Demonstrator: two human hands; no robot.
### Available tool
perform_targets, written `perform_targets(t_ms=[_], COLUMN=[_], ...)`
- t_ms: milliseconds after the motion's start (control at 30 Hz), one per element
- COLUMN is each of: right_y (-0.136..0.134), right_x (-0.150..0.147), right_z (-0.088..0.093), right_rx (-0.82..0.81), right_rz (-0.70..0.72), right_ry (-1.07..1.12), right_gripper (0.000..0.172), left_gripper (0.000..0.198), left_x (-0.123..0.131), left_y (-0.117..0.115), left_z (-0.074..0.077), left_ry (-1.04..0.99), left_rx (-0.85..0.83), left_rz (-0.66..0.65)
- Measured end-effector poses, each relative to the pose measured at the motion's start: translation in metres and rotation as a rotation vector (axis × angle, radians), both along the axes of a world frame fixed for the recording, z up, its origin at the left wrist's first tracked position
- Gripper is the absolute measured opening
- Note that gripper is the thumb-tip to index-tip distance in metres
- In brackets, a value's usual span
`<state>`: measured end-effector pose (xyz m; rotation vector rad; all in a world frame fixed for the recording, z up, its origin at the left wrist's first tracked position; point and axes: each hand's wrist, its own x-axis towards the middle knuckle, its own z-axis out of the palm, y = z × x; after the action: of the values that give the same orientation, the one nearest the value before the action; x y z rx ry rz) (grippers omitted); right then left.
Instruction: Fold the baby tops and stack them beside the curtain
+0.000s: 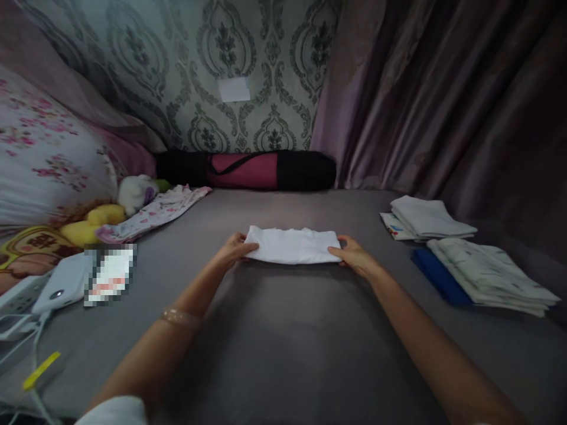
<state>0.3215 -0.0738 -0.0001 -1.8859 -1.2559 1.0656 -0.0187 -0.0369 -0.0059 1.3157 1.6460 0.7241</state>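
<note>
A white cloth (292, 246), folded into a narrow rectangle, is held level between my two hands over the grey bed sheet (283, 206). My left hand (234, 248) pinches its left end, thumb on top and fingers beneath. At the right end, my right hand (353, 255) grips the cloth in the same way. A bracelet circles my left wrist. Whether the cloth's underside touches the sheet is hard to tell.
Folded cloths (491, 271) lie in piles at the right. A black and red long bag (248, 170) rests against the wall. On the left are a floral pillow (48, 153), soft toys (135, 193), a patterned garment (155, 215) and a white device with cables (64, 283).
</note>
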Motion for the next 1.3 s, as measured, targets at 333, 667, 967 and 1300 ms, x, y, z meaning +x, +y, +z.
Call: perform_targets(t_ms=[333,667,967,1300], right_y=[-0.007,0.004,-0.013,-0.008], right_x=[-0.069,-0.085,-0.032,-0.025], right_z=[0.003,-0.020,-0.021,-0.017], right_rx=[0.595,0.459,0.350,0.309], right_rz=[0.540,0.626,0.559,0.576], right_ry=[-0.781,-0.747,-0.812,-0.614], right_gripper=[0.048,0.054,0.062,0.062], left_gripper=[0.051,0.054,0.052,0.058], left_x=[0.078,0.086,0.028,0.025], left_y=[-0.024,-0.017,-0.019,-0.008], left_z=[-0.003,-0.017,-0.029,-0.037], left_ry=[0.815,0.921,0.926,0.906], left_rx=[0.631,0.483,0.529,0.435], left_rz=[-0.494,-0.601,-0.489,-0.539])
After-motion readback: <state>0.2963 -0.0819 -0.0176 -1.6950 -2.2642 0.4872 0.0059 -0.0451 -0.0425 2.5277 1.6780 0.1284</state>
